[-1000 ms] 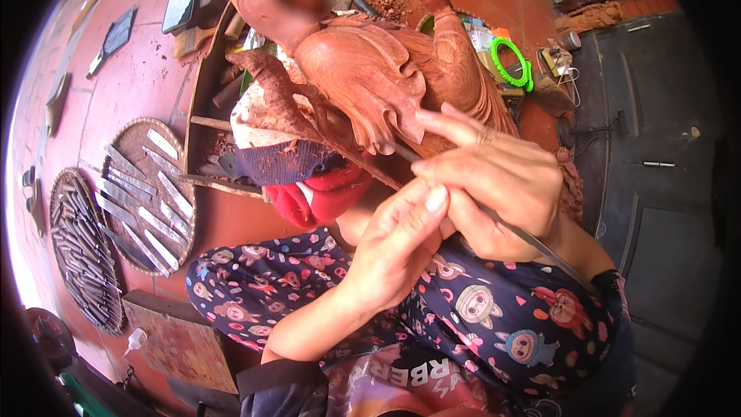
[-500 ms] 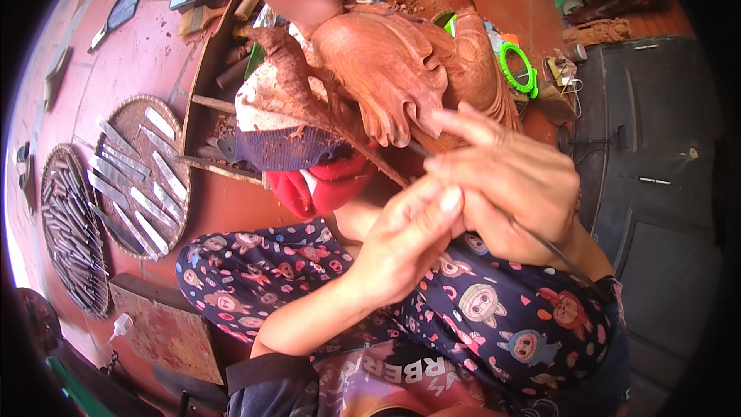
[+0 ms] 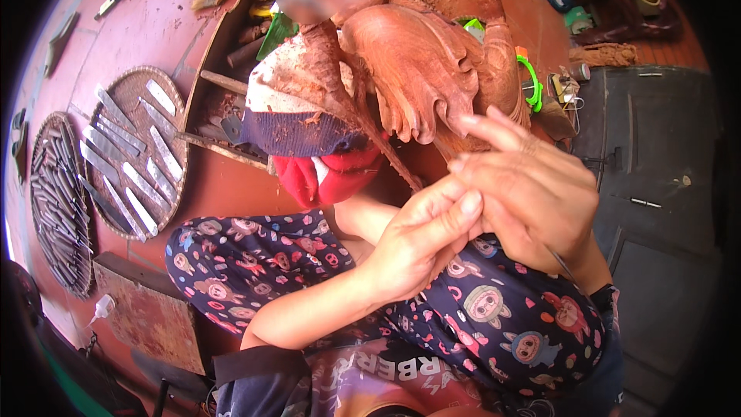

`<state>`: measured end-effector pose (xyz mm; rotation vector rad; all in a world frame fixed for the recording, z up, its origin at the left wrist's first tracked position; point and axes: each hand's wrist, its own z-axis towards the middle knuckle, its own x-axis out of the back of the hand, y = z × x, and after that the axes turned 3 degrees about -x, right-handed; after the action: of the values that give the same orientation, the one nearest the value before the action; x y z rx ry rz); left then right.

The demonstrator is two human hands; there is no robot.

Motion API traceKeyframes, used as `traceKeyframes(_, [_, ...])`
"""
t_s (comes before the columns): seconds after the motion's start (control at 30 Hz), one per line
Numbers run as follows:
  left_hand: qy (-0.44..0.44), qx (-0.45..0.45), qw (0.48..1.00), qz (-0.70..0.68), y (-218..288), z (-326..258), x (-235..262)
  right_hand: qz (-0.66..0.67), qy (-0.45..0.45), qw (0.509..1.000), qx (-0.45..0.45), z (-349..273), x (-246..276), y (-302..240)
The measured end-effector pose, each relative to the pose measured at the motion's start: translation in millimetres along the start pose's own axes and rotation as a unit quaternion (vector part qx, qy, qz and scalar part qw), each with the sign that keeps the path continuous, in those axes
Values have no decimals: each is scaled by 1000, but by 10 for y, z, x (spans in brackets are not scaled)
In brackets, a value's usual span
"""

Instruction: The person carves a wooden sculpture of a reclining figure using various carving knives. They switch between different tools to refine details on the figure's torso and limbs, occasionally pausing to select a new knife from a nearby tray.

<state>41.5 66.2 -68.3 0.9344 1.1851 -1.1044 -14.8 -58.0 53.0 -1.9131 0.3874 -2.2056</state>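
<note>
A reddish-brown carved wooden figure [image 3: 421, 69] with deep folds rests in front of me, partly on a striped and red cloth bundle [image 3: 309, 139]. My right hand [image 3: 532, 193] is closed around a thin metal carving tool whose shaft shows below the wrist [image 3: 562, 264]. Its tip is hidden by my fingers near the carving's lower edge. My left hand [image 3: 421, 239] presses against the right one, thumb and fingers steadying the tool. Both hands hover over my crossed legs in patterned trousers [image 3: 494, 316].
Two round woven trays, one [image 3: 135, 150] with flat blades, one [image 3: 58, 201] with several slim chisels, lie on the red floor at left. A wooden block [image 3: 150, 313] and small glue bottle [image 3: 100, 309] sit lower left. A green ring [image 3: 532, 81] and clutter lie behind; dark metal panel [image 3: 656, 185] at right.
The view has shifted a little, so the carving and trays sit slightly higher and left. My hands stay together on the tool at the carving's lower edge.
</note>
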Motion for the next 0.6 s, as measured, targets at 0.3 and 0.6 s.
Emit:
traceKeyframes(0.3, [-43,-2,998,-37,-39,1,115,-54,-3,998,33,-2,-49,-26])
traceKeyframes(0.6, [-44,-23,997,-51,-87,38,125,-98,-16,994,48,-1,-50,-18])
